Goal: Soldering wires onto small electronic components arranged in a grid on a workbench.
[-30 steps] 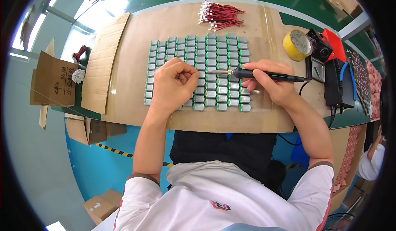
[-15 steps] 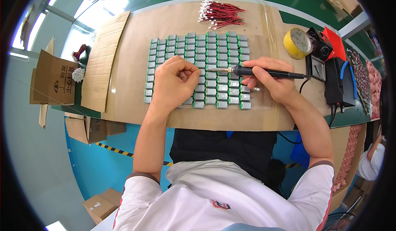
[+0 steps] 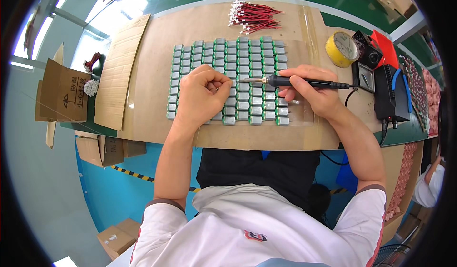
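My right hand (image 3: 315, 90) is closed around the black handle of a soldering iron (image 3: 285, 81). Its metal tip points left and meets one of the small grey blocks with green edges (image 3: 243, 96), which stand in close rows on brown board (image 3: 157, 71). My left hand (image 3: 201, 94) hovers over the left part of these rows, thumb and forefinger pinched just left of the iron's tip. Whatever is in that pinch is too thin to make out. Some blocks are hidden under both hands.
Beyond the rows lies a bundle of red and black wires with white connectors (image 3: 254, 17). At right are a yellow tape roll (image 3: 342, 50), a black soldering station (image 3: 388, 100) and blue-handled tool (image 3: 402, 90). A cardboard sheet (image 3: 121, 71) and open carton (image 3: 64, 90) are at left.
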A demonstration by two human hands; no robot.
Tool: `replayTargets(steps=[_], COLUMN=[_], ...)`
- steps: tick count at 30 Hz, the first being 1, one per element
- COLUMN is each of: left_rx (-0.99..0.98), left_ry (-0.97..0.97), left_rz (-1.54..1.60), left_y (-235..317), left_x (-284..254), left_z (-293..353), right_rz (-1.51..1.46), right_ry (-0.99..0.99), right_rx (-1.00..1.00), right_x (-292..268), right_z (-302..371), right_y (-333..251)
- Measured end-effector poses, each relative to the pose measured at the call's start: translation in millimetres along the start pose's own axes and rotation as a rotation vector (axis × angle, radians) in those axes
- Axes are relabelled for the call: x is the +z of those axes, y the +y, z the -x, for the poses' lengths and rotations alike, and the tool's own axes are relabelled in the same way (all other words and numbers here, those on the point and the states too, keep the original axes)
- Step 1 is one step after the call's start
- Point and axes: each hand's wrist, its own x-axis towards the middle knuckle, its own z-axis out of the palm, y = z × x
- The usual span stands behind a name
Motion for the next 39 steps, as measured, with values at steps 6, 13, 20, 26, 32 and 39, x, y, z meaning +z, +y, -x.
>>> replayTargets(steps=[6, 13, 20, 26, 32, 39], left_rx=[0.025, 0.044, 0.028, 0.021, 0.020, -0.001], left_ry=[0.015, 0.045, 0.025, -0.001, 0.000, -0.010], left_rz=[-0.025, -0.010, 0.000, -0.005, -0.022, -0.035], left_y=[0.9, 0.7, -0.4, 0.0, 1.0, 1.3], left_x=[0.3, 0.4, 0.2, 0.1, 0.6, 0.3], left_z=[-1.2, -0.3, -0.1, 0.3, 0.3, 1.1], right_rz=[0.001, -0.050, -0.016, -0.016, -0.006, -0.001], right_ry=[-0.002, 0.026, 0.022, 0.018, 0.017, 0.015], right_rx=[-0.002, 0.002, -0.004, 0.006, -0.010, 0.003], right_x=[0.0, 0.9, 0.6, 1.0, 0.8, 0.8], right_z=[-0.6, 2.1, 1.1, 0.7, 0.3, 0.3], right_y=[0.7, 1.1, 1.9, 1.9, 1.9, 1.2])
